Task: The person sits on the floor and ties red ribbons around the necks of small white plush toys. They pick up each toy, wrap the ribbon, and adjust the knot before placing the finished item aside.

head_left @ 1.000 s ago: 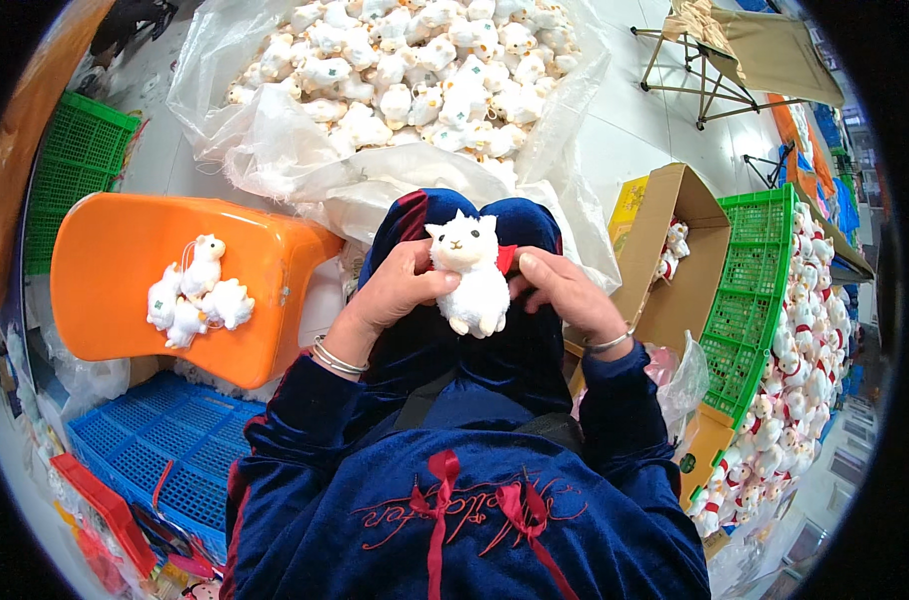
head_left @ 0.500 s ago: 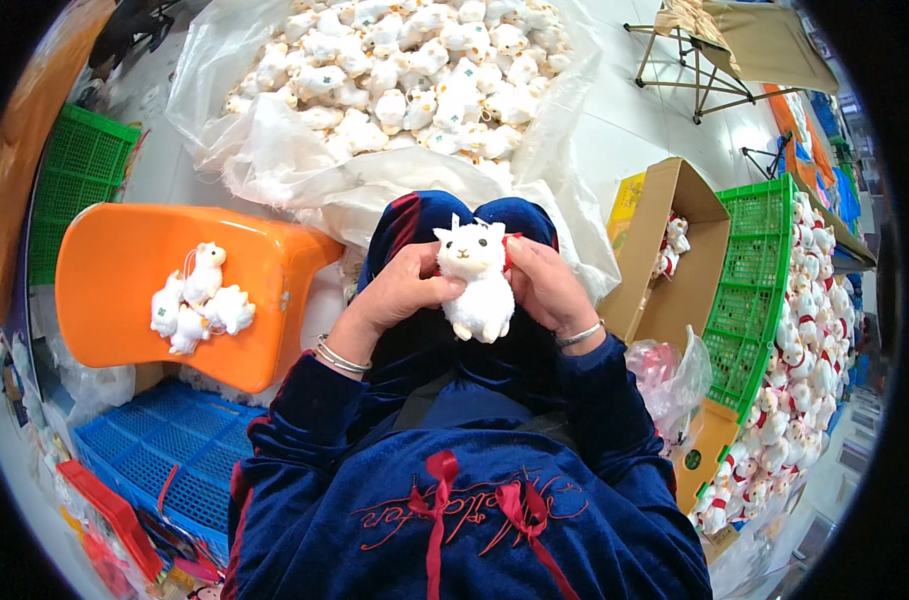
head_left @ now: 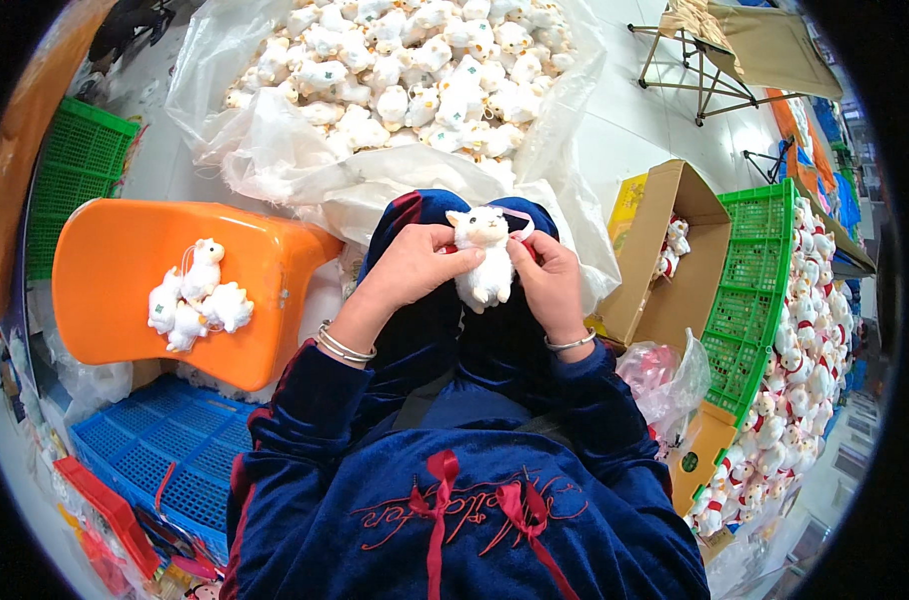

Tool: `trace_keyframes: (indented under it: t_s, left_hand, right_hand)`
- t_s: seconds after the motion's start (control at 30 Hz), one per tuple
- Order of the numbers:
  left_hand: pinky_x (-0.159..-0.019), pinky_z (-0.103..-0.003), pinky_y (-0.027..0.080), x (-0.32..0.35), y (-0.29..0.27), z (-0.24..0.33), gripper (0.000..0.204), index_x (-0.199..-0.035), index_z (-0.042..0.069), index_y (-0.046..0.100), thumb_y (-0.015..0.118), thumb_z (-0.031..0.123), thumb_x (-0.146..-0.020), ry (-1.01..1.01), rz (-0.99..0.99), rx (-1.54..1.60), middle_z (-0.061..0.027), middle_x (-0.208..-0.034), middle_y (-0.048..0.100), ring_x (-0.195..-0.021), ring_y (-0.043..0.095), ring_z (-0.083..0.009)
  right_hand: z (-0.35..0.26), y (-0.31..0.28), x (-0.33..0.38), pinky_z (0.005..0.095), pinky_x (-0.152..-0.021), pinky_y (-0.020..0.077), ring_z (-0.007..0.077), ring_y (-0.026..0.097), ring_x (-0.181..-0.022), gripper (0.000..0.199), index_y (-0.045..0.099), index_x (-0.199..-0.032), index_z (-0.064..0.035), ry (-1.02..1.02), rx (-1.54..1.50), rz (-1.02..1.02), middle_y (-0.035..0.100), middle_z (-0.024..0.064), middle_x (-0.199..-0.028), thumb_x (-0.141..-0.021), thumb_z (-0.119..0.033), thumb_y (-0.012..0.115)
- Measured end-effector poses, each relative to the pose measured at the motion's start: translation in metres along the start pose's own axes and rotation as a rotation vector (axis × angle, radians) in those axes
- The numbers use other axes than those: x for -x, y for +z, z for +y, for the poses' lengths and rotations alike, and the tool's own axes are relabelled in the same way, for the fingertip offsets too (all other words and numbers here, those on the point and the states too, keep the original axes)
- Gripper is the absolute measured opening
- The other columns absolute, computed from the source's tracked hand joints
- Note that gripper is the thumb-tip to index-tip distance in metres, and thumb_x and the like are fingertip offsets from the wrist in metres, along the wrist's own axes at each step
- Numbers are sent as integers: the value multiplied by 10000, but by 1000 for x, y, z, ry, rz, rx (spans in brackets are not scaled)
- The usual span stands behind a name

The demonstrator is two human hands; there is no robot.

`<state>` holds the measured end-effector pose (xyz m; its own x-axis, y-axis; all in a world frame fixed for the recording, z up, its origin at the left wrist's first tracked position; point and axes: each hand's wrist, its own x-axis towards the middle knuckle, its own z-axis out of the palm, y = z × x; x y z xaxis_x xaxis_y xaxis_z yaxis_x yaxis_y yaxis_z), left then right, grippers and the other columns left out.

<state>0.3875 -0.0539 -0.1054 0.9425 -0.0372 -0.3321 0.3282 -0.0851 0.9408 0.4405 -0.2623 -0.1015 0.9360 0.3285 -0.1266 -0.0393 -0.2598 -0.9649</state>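
White plush toy [head_left: 486, 272] is located above the lap, between the two hands, with its head pointing away from the body and its feet toward the waist. Left hand [head_left: 420, 263]: thumb and fingers are closed on the toy's left edge, the thumb lying across its front. Right hand [head_left: 550, 287]: thumb and fingers are pinched around a ribbon [head_left: 523, 219] at the toy's right edge; whether they also press on the toy cannot be told. The ribbon shows red at the fingers, and a pale loop rises beside the head.

Beyond the knees, the folded near edge of a clear plastic bag [head_left: 260, 150] reaches the legs. It holds a heap of white toys [head_left: 415, 85]. To the left, an orange stool [head_left: 100, 275] carries four white toys [head_left: 200, 295], grouped well inside its edges; a gap separates its near corner from the left forearm. A blue crate [head_left: 165, 445] sits below the stool. To the right, an open carton [head_left: 675, 305] stands apart from the right hand, with toys inside. A green crate [head_left: 743, 262] adjoins its outer side, next to a mass of red-trimmed toys [head_left: 800, 350]. Floor [head_left: 620, 115] shows between the bag and a folding chair [head_left: 775, 50].
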Motion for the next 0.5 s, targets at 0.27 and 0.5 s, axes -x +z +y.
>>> trace_keyframes:
  t_s: [0.27,0.5]
  left_hand:
    - [-755,-381,561,6,-9,6,554,-968,-36,771,788,500,-827,-116,130,-363,-209,-822,734,-779,725,-296]
    - [-664,-293,514,9,-4,3,348,-899,-10,732,826,323,-863,-79,161,-259,-67,-733,681,-714,618,-106]
  right_hand:
    - [-4,5,1,291,-630,514,138,676,-687,126,715,-952,7,-131,332,41,712,96,-768,-937,-116,739]
    - [-6,13,5,305,-632,508,168,651,-669,121,697,-939,7,-163,219,45,688,113,-771,-927,-104,744]
